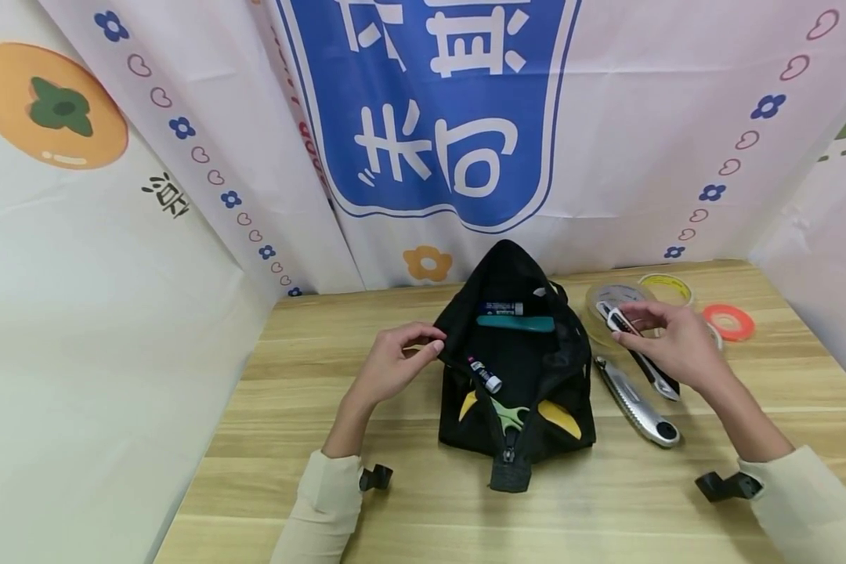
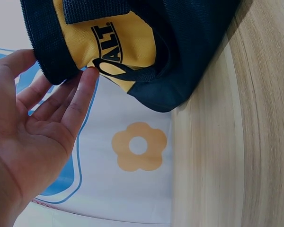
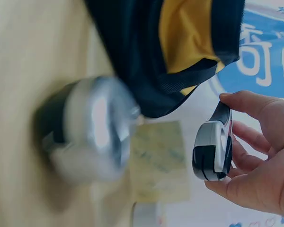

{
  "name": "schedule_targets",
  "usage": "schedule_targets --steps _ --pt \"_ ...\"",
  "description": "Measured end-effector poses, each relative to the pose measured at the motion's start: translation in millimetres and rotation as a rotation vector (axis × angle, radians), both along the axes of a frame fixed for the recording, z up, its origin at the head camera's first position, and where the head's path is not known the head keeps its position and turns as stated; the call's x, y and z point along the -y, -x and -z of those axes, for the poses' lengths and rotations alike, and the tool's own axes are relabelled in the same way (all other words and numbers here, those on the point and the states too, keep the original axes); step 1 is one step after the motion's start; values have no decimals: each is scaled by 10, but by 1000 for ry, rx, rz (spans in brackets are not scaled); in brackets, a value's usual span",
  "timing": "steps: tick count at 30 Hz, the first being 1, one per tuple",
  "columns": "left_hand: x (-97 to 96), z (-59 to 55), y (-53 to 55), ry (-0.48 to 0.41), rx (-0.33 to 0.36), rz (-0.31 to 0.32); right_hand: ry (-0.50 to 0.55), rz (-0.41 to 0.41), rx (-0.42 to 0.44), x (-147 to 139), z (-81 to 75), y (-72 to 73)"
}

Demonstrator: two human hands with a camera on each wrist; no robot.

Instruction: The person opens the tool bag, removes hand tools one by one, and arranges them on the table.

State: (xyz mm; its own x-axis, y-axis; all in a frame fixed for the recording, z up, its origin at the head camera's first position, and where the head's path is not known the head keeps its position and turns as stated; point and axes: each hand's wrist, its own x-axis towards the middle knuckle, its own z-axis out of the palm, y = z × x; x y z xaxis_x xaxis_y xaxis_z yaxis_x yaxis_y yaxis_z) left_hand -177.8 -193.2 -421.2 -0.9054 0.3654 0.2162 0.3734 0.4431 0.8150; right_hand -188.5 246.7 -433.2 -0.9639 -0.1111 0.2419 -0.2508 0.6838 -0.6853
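Observation:
A black and yellow tool bag (image 1: pixel 458 407) stands on the table with its zip top spread wide. My left hand (image 1: pixel 395 362) pinches the bag's left rim between thumb and fingers; the left wrist view shows the zip edge (image 2: pixel 49 52) there. To the right of the bag, my right hand (image 1: pixel 684 345) holds a black and silver utility knife (image 1: pixel 659 380) above the table. A larger silver utility knife (image 1: pixel 634 407) lies below it. Inside the bag are a teal bar-shaped object (image 1: pixel 515 323), small tubes (image 1: pixel 486 376) and green-handled scissors (image 1: pixel 511 415).
Behind the right hand lie a wide roll of clear tape (image 1: pixel 602 329), a yellow-cored tape roll (image 1: pixel 670 286) and a red tape roll (image 1: pixel 729 321). Printed cloth (image 1: pixel 641 157) hangs along the back of the wooden table (image 1: pixel 275 439).

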Motion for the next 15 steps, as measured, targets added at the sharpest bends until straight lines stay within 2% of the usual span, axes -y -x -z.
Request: schedule_targets --steps 3,9,15 --pt "1 6 1 -5 0 1 -26 13 9 -71 105 0" --pt "-2 15 4 -13 1 5 3 -18 23 -174 287 7" --pt "-13 -1 -8 -13 -4 4 23 -45 47 -204 363 -27"
